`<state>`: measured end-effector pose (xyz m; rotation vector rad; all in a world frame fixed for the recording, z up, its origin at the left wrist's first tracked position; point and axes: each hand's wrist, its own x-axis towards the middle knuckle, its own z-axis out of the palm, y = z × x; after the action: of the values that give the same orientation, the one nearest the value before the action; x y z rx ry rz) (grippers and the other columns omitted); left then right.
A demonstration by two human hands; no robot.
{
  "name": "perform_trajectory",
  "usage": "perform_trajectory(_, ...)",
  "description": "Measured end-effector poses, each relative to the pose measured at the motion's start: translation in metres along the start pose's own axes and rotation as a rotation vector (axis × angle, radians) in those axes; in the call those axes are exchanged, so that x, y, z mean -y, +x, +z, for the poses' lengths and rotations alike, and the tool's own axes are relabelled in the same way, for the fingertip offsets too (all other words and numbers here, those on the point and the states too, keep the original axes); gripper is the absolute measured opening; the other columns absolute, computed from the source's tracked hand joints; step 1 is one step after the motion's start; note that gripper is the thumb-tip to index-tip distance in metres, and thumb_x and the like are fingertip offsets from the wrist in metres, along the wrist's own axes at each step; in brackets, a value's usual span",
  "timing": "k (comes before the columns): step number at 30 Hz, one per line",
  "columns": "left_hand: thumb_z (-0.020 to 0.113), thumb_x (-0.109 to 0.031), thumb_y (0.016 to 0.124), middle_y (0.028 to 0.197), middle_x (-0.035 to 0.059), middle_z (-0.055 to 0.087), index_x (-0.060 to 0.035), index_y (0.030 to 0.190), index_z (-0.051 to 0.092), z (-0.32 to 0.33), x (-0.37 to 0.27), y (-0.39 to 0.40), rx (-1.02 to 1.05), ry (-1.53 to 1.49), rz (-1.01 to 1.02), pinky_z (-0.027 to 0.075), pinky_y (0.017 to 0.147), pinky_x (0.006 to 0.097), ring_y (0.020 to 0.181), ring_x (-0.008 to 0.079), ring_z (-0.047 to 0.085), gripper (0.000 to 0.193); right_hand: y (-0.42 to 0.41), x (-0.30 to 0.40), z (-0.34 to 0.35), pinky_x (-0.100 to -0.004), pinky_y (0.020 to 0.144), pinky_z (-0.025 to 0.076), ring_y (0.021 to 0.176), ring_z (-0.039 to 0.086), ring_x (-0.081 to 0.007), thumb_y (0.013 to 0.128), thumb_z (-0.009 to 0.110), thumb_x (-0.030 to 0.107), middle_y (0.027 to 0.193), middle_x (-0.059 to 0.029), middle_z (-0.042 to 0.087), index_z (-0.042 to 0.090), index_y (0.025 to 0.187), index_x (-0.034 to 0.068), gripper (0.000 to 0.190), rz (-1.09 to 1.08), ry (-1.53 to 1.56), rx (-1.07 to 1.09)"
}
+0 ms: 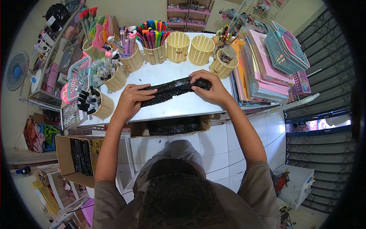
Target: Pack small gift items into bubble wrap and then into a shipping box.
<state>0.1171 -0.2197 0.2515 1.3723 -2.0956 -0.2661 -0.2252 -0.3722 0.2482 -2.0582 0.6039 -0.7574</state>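
Observation:
A long bundle of black plastic wrap lies across the white tabletop, its lower flap ragged along the edge. My left hand rests on the left end with fingers stretched over the plastic. At the right end, my right hand grips the bundle between thumb and fingers. What the plastic encloses is hidden. Below the table edge, a cardboard box holds more black plastic.
Cream woven baskets line the back, several with pens or markers. Stacked folders and paper stand right, topped by a blue plastic basket. Black-capped markers sit left. Lower left, a cardboard box contains black-wrapped bundles.

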Motion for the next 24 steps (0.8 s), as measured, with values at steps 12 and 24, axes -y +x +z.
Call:
perform_trajectory(12,0.081,-0.013,0.097,0.098,0.0046,0.082,-0.0105,0.117,0.077,0.03,-0.012,0.003,-0.281,-0.136,-0.361,0.045,0.106,0.0436,0.11,0.0247,0.075,0.02,0.001,0.008,0.001,-0.0348,0.1,0.057,0.11,0.073,-0.0203,0.091,0.084,0.008,0.12,-0.0128,0.077,0.079,0.127,0.002,0.037,0.075,0.009,0.011)
perform_trajectory(24,0.086,-0.033,0.093,0.103,0.0052,0.063,-0.0103,0.121,0.083,0.011,-0.014,0.002,-0.04,-0.041,-0.284,0.035,0.1,0.0401,0.109,0.0242,0.06,0.036,-0.005,0.002,-0.001,-0.0334,0.098,0.058,0.11,0.073,-0.0192,0.086,0.088,0.005,0.12,-0.0118,0.077,0.08,0.126,0.003,0.041,0.074,0.1,-0.008)
